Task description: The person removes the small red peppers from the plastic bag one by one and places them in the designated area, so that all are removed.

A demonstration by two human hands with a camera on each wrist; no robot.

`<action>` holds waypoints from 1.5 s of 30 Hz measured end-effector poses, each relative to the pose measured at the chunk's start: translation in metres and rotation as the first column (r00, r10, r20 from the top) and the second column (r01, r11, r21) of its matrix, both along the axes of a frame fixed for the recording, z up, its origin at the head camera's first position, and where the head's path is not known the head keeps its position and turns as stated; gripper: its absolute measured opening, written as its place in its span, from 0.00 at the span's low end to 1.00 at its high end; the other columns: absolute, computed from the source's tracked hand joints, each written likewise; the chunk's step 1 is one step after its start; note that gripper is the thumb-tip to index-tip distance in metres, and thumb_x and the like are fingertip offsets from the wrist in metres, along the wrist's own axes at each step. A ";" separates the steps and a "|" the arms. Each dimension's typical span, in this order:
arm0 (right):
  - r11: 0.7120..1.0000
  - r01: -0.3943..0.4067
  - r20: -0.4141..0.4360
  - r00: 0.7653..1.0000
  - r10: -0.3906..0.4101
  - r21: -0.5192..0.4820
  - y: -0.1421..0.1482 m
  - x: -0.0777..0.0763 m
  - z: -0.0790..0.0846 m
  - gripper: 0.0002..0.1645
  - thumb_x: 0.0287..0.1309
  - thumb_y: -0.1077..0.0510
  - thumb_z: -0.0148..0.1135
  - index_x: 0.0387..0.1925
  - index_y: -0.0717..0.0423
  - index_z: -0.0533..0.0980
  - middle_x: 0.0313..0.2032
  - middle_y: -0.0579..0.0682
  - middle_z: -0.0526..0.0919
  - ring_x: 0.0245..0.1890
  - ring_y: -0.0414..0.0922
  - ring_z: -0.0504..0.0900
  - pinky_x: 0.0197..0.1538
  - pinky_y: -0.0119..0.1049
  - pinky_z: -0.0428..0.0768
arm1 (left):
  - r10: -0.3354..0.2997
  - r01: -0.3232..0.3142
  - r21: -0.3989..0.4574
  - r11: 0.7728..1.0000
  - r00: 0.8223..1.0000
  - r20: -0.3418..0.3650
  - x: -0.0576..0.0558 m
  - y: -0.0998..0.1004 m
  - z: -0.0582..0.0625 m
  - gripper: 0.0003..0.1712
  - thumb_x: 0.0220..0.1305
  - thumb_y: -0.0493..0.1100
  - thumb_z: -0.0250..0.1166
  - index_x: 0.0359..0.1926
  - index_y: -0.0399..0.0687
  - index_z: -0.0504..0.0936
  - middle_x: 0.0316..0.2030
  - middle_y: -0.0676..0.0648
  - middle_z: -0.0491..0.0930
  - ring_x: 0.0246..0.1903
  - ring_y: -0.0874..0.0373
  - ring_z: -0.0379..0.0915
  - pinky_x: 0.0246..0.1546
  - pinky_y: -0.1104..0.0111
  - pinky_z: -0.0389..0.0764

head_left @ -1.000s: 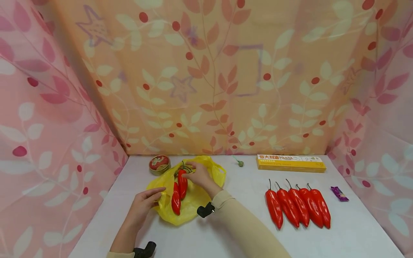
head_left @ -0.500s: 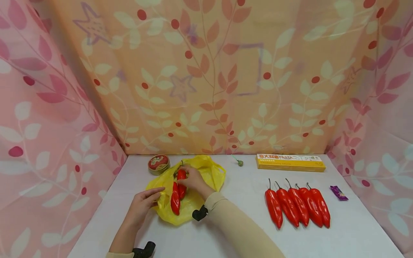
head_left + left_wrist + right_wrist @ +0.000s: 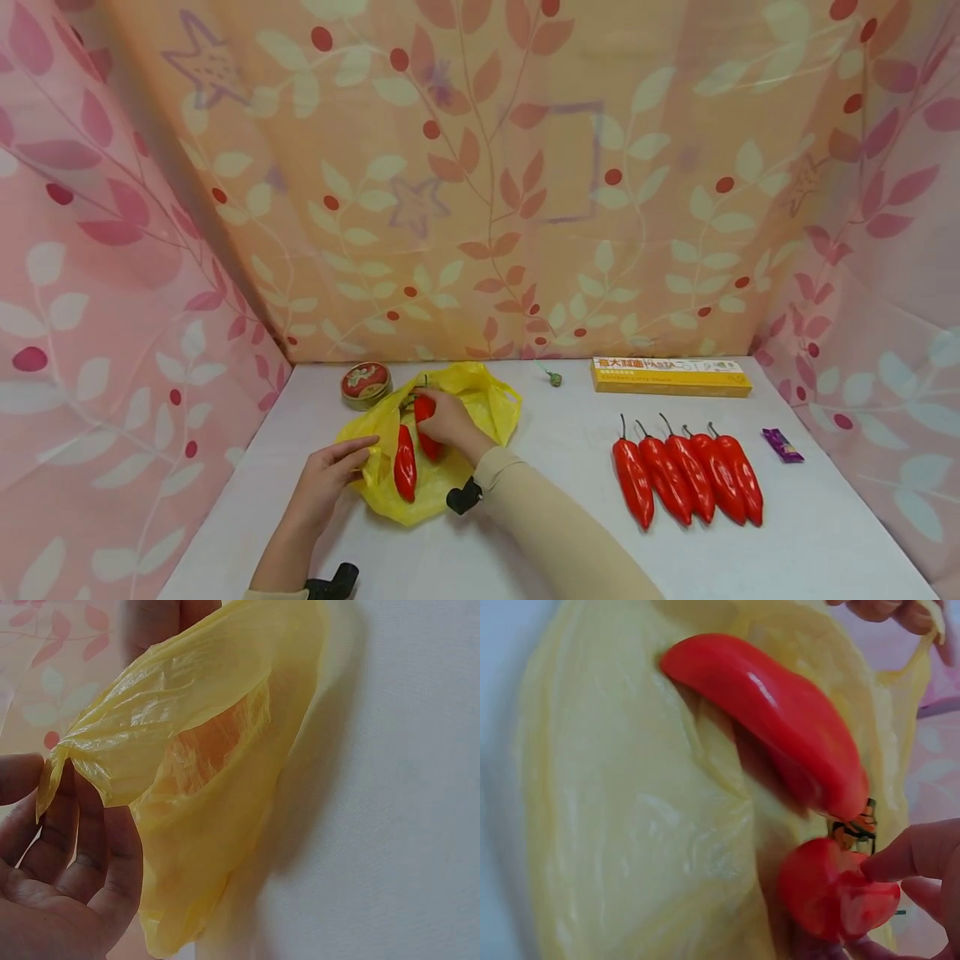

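On the white table lies a yellow plastic bag [image 3: 495, 404], its mouth spread wide. My left hand [image 3: 327, 479] pinches the bag's left edge between thumb and fingers, clearest in the left wrist view. Over the bag, my right hand [image 3: 450, 421] grips a red chili pepper [image 3: 817, 892] by its body, thumb on top. That pepper is partly hidden by the fingers in the head view. A second red chili pepper [image 3: 405, 467] lies in the bag beside it, untouched by either hand, its tip toward me. Dark stems [image 3: 407, 402] show near the upper ends.
Several red chili peppers [image 3: 688, 479] lie in a row at the right. Behind them stands a yellow pasta box [image 3: 671, 379], with a purple packet [image 3: 782, 446] farther right. A round red-lidded tin [image 3: 365, 383] and a small green item [image 3: 555, 379] sit near the back curtain.
My right hand has shifted from the stem end down onto the pepper's body. The pepper's lower end has swung right, away from the other pepper. My left hand stays at the bag's edge.
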State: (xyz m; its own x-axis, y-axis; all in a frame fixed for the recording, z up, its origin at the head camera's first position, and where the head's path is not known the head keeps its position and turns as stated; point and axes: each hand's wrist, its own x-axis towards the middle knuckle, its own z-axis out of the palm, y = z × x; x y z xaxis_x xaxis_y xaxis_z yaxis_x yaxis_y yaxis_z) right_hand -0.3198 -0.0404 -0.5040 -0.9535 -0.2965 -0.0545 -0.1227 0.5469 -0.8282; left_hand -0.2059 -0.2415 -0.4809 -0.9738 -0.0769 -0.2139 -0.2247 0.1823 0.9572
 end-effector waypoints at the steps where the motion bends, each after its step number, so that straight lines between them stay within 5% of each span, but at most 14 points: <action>1: 1.000 -0.003 0.010 1.000 0.003 -0.010 0.002 0.001 0.002 0.40 0.52 0.64 0.69 0.68 0.46 0.73 0.56 0.55 0.79 0.42 0.48 0.77 0.38 0.40 0.85 | -0.001 0.001 0.000 1.000 1.000 -0.001 0.000 0.000 0.000 0.20 0.75 0.44 0.58 0.62 0.41 0.80 0.64 0.42 0.74 0.53 0.55 0.75 0.50 0.70 0.81; 12: 0.996 -0.020 0.036 0.999 0.023 -0.090 0.031 0.017 0.019 0.33 0.53 0.62 0.70 0.62 0.47 0.72 0.53 0.57 0.79 0.41 0.50 0.79 0.34 0.39 0.85 | -0.008 0.008 0.012 1.000 0.999 -0.037 0.001 -0.004 0.002 0.21 0.75 0.43 0.59 0.62 0.38 0.80 0.64 0.41 0.75 0.49 0.59 0.76 0.47 0.71 0.82; 24: 0.987 -0.068 0.015 0.997 0.071 -0.142 0.076 0.044 0.043 0.31 0.58 0.51 0.71 0.64 0.34 0.75 0.55 0.55 0.80 0.51 0.53 0.80 0.42 0.44 0.87 | -0.004 0.004 0.001 1.000 1.000 -0.027 0.000 -0.007 0.003 0.21 0.75 0.44 0.59 0.62 0.40 0.80 0.63 0.42 0.75 0.52 0.56 0.75 0.50 0.70 0.82; 30: 0.994 -0.052 -0.032 0.998 0.050 -0.093 0.104 0.058 0.043 0.31 0.57 0.51 0.71 0.63 0.39 0.76 0.47 0.52 0.83 0.46 0.49 0.80 0.40 0.41 0.86 | 0.000 0.000 0.005 1.000 1.000 -0.019 0.001 -0.005 0.003 0.20 0.75 0.43 0.58 0.62 0.40 0.80 0.64 0.42 0.75 0.51 0.57 0.75 0.49 0.70 0.82; 36: 0.998 -0.031 -0.027 0.999 0.029 -0.053 0.134 0.071 0.043 0.33 0.57 0.51 0.72 0.65 0.40 0.75 0.49 0.52 0.81 0.46 0.48 0.81 0.38 0.40 0.86 | 0.005 -0.005 0.006 1.000 1.000 -0.017 0.003 -0.003 0.002 0.20 0.75 0.44 0.58 0.62 0.40 0.80 0.64 0.42 0.75 0.52 0.55 0.75 0.50 0.70 0.81; 45: 0.992 0.116 -0.014 0.993 -0.116 0.049 0.179 0.088 0.034 0.34 0.56 0.53 0.74 0.65 0.43 0.76 0.49 0.51 0.81 0.42 0.47 0.81 0.35 0.38 0.86 | -0.005 0.005 -0.021 1.000 1.000 -0.009 0.001 0.001 0.000 0.20 0.75 0.43 0.57 0.62 0.40 0.80 0.63 0.42 0.75 0.52 0.55 0.74 0.48 0.71 0.81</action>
